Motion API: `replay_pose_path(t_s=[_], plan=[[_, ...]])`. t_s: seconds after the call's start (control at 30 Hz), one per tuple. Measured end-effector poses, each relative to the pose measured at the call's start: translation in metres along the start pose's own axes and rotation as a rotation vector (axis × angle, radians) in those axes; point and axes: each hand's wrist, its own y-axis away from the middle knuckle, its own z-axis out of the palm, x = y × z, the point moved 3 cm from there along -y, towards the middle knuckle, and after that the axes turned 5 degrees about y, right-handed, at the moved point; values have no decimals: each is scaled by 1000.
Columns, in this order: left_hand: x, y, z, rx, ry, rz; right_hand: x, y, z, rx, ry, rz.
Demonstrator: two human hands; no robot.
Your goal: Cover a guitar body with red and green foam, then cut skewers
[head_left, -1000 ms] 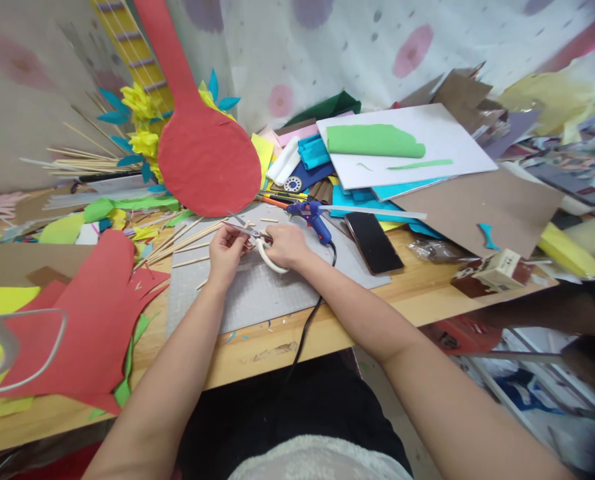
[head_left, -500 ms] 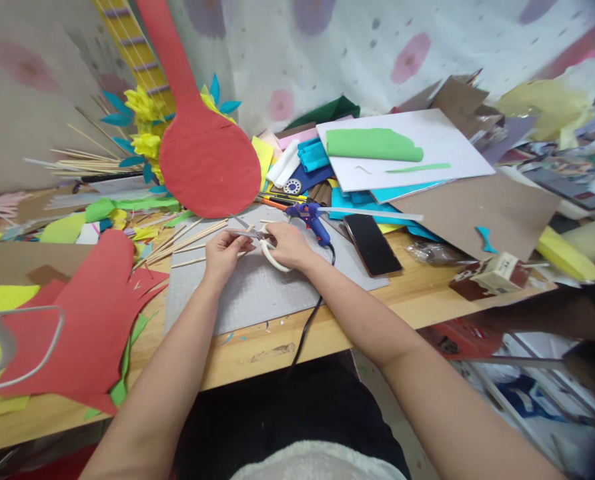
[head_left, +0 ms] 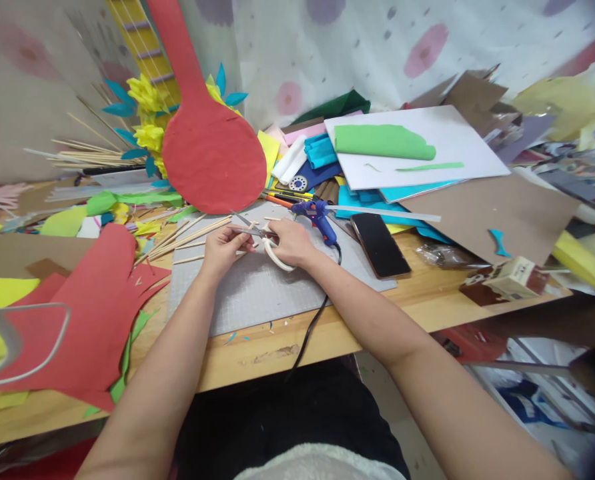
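Head view: above grey mat (head_left: pixel 262 300), right hand (head_left: pixel 291 244) grips scissors (head_left: pixel 263 233), blades parted, pointing toward left hand (head_left: pixel 221 253); left grip unclear.

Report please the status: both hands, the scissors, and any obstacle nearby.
Right hand gripping scissors, blades apart. Left hand at the blades, its hold unclear. Glue gun close to right hand, sticks beside left; neither seems in the way.

The head view looks forward and down; workbench (head_left: pixel 427 288) near, wall (head_left: pixel 357 60) beyond.
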Motion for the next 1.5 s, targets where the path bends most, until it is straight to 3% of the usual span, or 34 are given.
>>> replay_pose_path(t_s=[0.27,0.43,0.8,1.13,1.3,1.5], plan=[[-9,-1,0,88,-63,56,-6,-1,-4,-102,64,123],[-12,-1,-4,162,-167,127,-7,-2,-6,-42,55,66],[-8,1,1,97,-110,22,0,-2,4,25,-37,0],[-8,2,-1,33,-176,105,-6,-1,-1,-46,35,81],[-11,2,-4,95,-272,119,-8,-2,-4,-87,64,105],[-10,2,-3,38,-307,156,-2,-2,-3,-34,33,17]])
